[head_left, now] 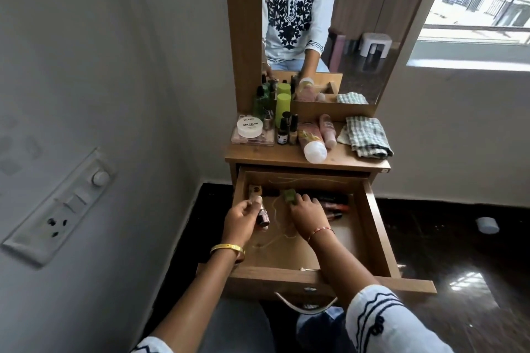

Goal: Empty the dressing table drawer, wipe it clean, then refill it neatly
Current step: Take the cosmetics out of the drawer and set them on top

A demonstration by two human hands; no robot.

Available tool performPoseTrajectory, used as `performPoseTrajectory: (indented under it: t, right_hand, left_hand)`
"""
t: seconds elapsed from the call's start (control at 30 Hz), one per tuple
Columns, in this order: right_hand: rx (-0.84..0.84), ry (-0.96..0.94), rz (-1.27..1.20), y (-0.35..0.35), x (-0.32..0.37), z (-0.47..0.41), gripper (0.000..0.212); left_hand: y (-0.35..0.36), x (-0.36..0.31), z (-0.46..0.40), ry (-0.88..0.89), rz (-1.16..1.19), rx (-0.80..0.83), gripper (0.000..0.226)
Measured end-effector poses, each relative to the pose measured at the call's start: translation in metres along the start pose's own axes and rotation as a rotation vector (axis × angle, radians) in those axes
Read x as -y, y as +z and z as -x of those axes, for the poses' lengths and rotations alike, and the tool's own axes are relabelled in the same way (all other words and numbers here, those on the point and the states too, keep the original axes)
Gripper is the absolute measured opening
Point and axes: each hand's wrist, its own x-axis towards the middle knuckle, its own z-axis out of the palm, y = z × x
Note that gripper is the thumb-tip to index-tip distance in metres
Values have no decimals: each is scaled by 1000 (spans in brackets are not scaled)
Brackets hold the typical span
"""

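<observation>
Drawer (375, 226) pulled out under table (258, 155); left hand (239, 219) at drawer's left, fingers pinching a bottle (263, 216), right hand (307, 213) mid-drawer, fingers curled on a green block (287, 196); cloth (365, 136) on table above drawer.

The left hand (239, 219) wears a plain gold bangle (227, 249) at the wrist; the right hand (308, 213) wears a thin pink thread bracelet (320, 233). White sleeves (393, 324) carry dark wavy embroidered lines, at five o'clock.
</observation>
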Motion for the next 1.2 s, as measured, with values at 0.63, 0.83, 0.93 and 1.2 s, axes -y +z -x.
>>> performPoseTrajectory:
  t: [0.63, 0.83, 0.93, 1.2]
  right_hand:
    - [-460, 361, -1143, -39, -8, 32, 6]
    - [-545, 320, -1241, -80, -26, 26, 11]
    - [-604, 259, -1234, -106, -46, 11, 15]
    - [-717, 370, -1124, -155, -106, -50, 7]
  left_hand:
    - [1, -11, 10, 53, -81, 40, 23]
    - [7, -43, 3, 212, -139, -22, 22]
    - [16, -81, -5, 320, -180, -6, 24]
    - [46, -170, -48, 590, -380, -76, 33]
